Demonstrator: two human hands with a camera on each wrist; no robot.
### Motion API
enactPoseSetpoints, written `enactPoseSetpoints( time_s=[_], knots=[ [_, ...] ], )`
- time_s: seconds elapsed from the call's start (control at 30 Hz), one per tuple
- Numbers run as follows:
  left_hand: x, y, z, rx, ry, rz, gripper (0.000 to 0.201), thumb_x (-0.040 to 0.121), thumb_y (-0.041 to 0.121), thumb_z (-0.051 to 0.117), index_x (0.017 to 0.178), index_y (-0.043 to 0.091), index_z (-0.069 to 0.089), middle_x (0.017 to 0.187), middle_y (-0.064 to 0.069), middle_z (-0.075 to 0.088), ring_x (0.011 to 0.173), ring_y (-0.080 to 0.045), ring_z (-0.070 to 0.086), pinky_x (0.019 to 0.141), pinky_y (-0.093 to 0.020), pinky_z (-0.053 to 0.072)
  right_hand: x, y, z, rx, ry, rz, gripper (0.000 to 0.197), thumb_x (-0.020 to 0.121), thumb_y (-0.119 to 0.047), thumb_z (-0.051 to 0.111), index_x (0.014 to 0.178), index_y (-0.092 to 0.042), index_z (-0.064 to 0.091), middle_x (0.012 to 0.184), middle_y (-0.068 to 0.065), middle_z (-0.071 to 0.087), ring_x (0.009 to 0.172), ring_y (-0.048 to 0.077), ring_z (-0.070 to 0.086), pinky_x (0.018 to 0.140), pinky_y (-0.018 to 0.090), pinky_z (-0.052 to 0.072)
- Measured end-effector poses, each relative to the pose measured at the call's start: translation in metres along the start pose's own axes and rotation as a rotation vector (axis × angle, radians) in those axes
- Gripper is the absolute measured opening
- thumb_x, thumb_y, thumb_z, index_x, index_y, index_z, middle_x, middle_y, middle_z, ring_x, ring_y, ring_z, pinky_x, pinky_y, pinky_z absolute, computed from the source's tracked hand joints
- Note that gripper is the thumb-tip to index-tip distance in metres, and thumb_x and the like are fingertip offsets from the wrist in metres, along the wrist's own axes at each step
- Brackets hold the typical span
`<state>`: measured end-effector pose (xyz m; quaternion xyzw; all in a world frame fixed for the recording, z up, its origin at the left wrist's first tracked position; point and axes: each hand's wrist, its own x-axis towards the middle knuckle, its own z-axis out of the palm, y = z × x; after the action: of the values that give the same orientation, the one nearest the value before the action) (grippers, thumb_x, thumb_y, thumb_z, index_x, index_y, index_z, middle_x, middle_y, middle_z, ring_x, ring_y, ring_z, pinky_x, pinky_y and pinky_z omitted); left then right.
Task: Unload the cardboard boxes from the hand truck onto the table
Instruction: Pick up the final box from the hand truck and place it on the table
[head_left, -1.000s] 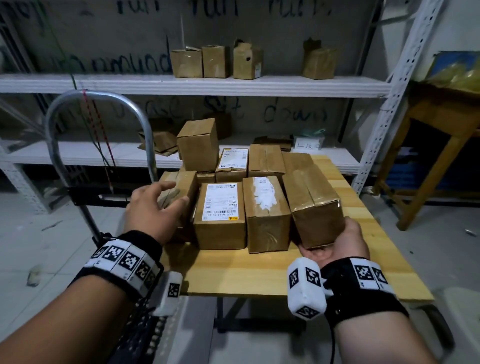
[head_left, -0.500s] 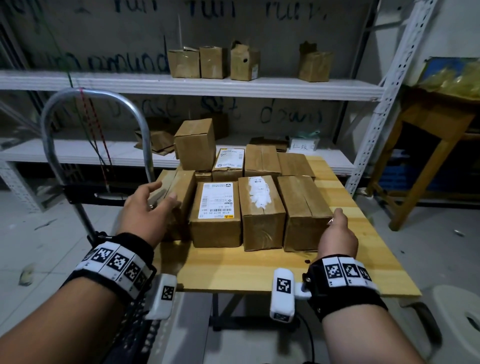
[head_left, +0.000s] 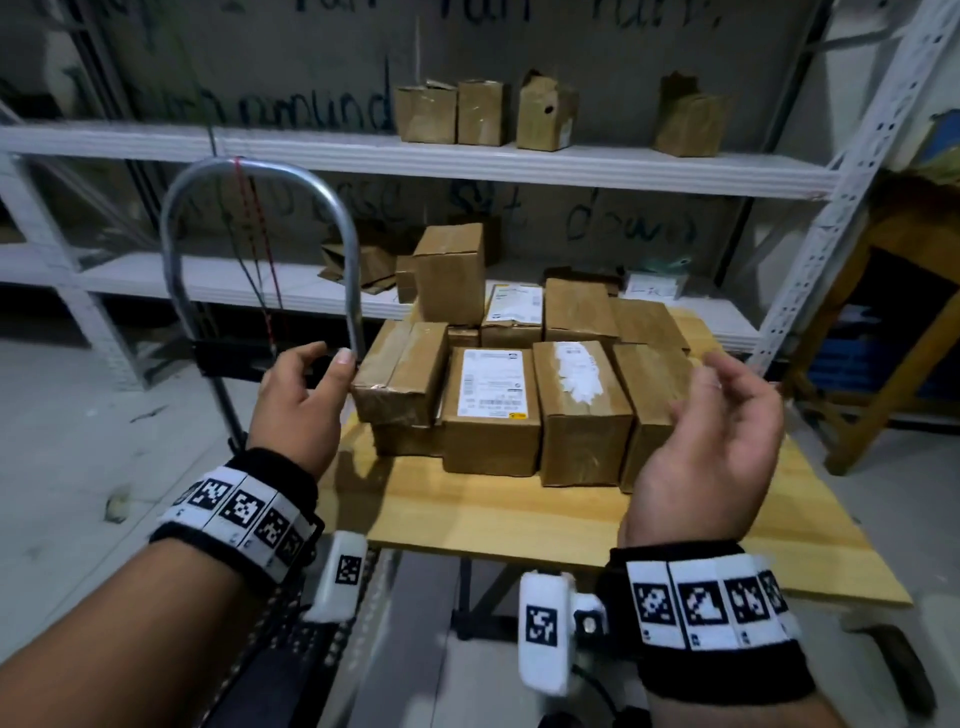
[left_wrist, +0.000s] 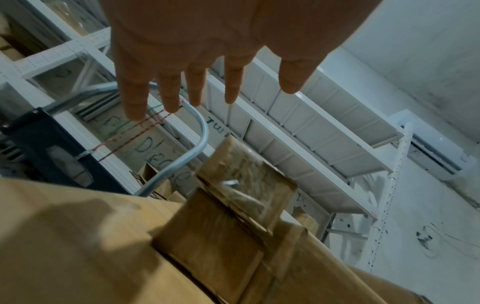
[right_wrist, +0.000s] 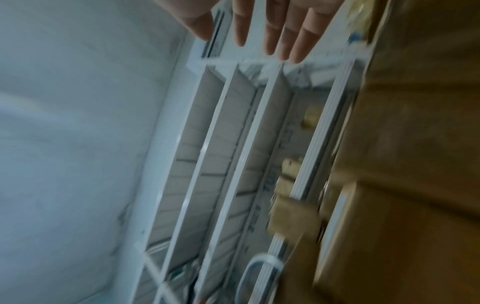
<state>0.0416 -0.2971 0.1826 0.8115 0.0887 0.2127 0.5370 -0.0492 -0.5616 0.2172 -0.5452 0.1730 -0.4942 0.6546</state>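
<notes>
Several brown cardboard boxes (head_left: 493, 410) stand packed together on the wooden table (head_left: 519, 514), one with a white label (head_left: 491, 383) on top. Left of the table rises the hand truck's metal loop handle (head_left: 260, 171). My left hand (head_left: 306, 389) hovers beside the leftmost box (head_left: 400, 371), fingers relaxed, holding nothing. My right hand (head_left: 711, 431) floats palm-in at the rightmost box (head_left: 649, 384), empty too. In the left wrist view my left hand (left_wrist: 207, 61) shows straight fingers above a box (left_wrist: 221, 226). In the blurred right wrist view my right hand (right_wrist: 259, 30) is spread, with boxes (right_wrist: 415, 144) to its right.
White metal shelving (head_left: 467, 161) behind the table carries more small boxes (head_left: 483, 111). A wooden stand (head_left: 893, 332) is at the right. The hand truck's dark deck (head_left: 291, 665) lies below my left wrist. Grey floor (head_left: 78, 441) spreads to the left.
Both hands have come off the boxes and lifted back toward me: the right let go of the rightmost box, the left left the leftmost one. The boxes stay put.
</notes>
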Motion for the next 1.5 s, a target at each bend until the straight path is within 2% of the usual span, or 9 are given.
enactPoseSetpoints(
  time_s=[0.2, 0.7, 0.8, 0.93, 1.1, 1.2, 1.27, 1.37, 1.5],
  knots=[
    [0.002, -0.027, -0.060, -0.015, 0.089, -0.057, 0.050, 0.095, 0.064, 0.055, 0.129, 0.027, 0.062, 0.134, -0.007, 0.066, 0.123, -0.027, 0.061, 0.100, -0.041, 0.051, -0.075, 0.008, 0.046, 0.130, -0.356, 0.162, 0.012, 0.102, -0.028, 0.060, 0.107, -0.025, 0.070, 0.105, -0.007, 0.076, 0.099, 0.008, 0.072, 0.089, 0.041, 0.061],
    [0.013, -0.169, -0.177, -0.061, 0.175, -0.472, 0.056, 0.086, 0.074, 0.059, 0.113, 0.025, 0.062, 0.118, -0.007, 0.067, 0.118, -0.032, 0.064, 0.108, -0.056, 0.051, -0.276, 0.107, 0.135, -0.134, -1.239, 0.546, 0.012, 0.102, -0.027, 0.063, 0.092, -0.027, 0.070, 0.092, -0.001, 0.074, 0.084, 0.011, 0.069, 0.069, 0.033, 0.058],
    [0.032, -0.195, -0.176, -0.098, 0.130, -0.548, 0.075, 0.066, 0.085, 0.054, 0.108, 0.024, 0.062, 0.130, -0.006, 0.069, 0.122, -0.031, 0.064, 0.111, -0.055, 0.048, -0.296, 0.162, 0.153, -0.299, -1.233, 0.643, 0.014, 0.100, -0.033, 0.064, 0.089, -0.026, 0.069, 0.089, 0.004, 0.072, 0.078, 0.015, 0.064, 0.067, 0.036, 0.055],
    [0.062, -0.227, -0.159, -0.060, 0.071, -0.545, 0.051, 0.079, 0.075, 0.056, 0.089, 0.025, 0.062, 0.115, -0.003, 0.074, 0.111, -0.029, 0.070, 0.107, -0.053, 0.053, -0.291, 0.234, 0.176, -0.377, -1.038, 0.792, 0.016, 0.105, -0.024, 0.058, 0.093, -0.017, 0.067, 0.092, 0.004, 0.068, 0.080, 0.018, 0.061, 0.068, 0.039, 0.055],
    [0.102, -0.306, -0.117, -0.072, -0.014, -0.633, 0.080, 0.058, 0.092, 0.053, 0.095, 0.023, 0.069, 0.108, -0.004, 0.078, 0.106, -0.030, 0.073, 0.107, -0.055, 0.052, -0.265, 0.317, 0.205, -0.347, -0.758, 0.926, 0.015, 0.106, -0.023, 0.056, 0.106, -0.011, 0.065, 0.097, 0.004, 0.062, 0.075, 0.014, 0.055, 0.061, 0.030, 0.046],
    [0.123, -0.326, -0.085, -0.017, -0.073, -0.672, 0.083, 0.075, 0.091, 0.043, 0.106, 0.020, 0.071, 0.119, -0.009, 0.075, 0.115, -0.033, 0.068, 0.113, -0.051, 0.046, -0.254, 0.354, 0.216, -0.360, -0.652, 0.994, 0.019, 0.107, -0.026, 0.053, 0.117, -0.012, 0.062, 0.111, 0.007, 0.057, 0.082, 0.013, 0.054, 0.061, 0.031, 0.043],
    [0.140, -0.341, -0.061, -0.019, -0.150, -0.703, 0.086, 0.091, 0.083, 0.037, 0.127, 0.012, 0.069, 0.136, -0.016, 0.068, 0.126, -0.036, 0.062, 0.115, -0.048, 0.043, -0.249, 0.373, 0.221, -0.344, -0.608, 1.028, 0.029, 0.107, -0.029, 0.052, 0.128, -0.012, 0.062, 0.122, 0.007, 0.058, 0.100, 0.020, 0.058, 0.071, 0.035, 0.048],
    [0.162, -0.338, -0.033, -0.091, -0.193, -0.813, 0.121, 0.072, 0.102, 0.033, 0.146, 0.010, 0.060, 0.154, -0.015, 0.056, 0.139, -0.035, 0.054, 0.122, -0.045, 0.035, -0.247, 0.387, 0.232, -0.335, -0.603, 1.073, 0.043, 0.107, -0.037, 0.051, 0.143, -0.014, 0.056, 0.129, 0.004, 0.055, 0.120, 0.021, 0.052, 0.099, 0.048, 0.049],
    [0.189, -0.327, 0.003, -0.095, -0.248, -0.740, 0.090, 0.097, 0.077, 0.037, 0.146, 0.005, 0.058, 0.155, -0.017, 0.055, 0.141, -0.034, 0.053, 0.121, -0.041, 0.035, -0.239, 0.406, 0.256, -0.334, -0.671, 1.062, 0.057, 0.105, -0.056, 0.045, 0.150, -0.022, 0.052, 0.133, -0.002, 0.054, 0.122, 0.020, 0.051, 0.108, 0.049, 0.045]
  ],
)
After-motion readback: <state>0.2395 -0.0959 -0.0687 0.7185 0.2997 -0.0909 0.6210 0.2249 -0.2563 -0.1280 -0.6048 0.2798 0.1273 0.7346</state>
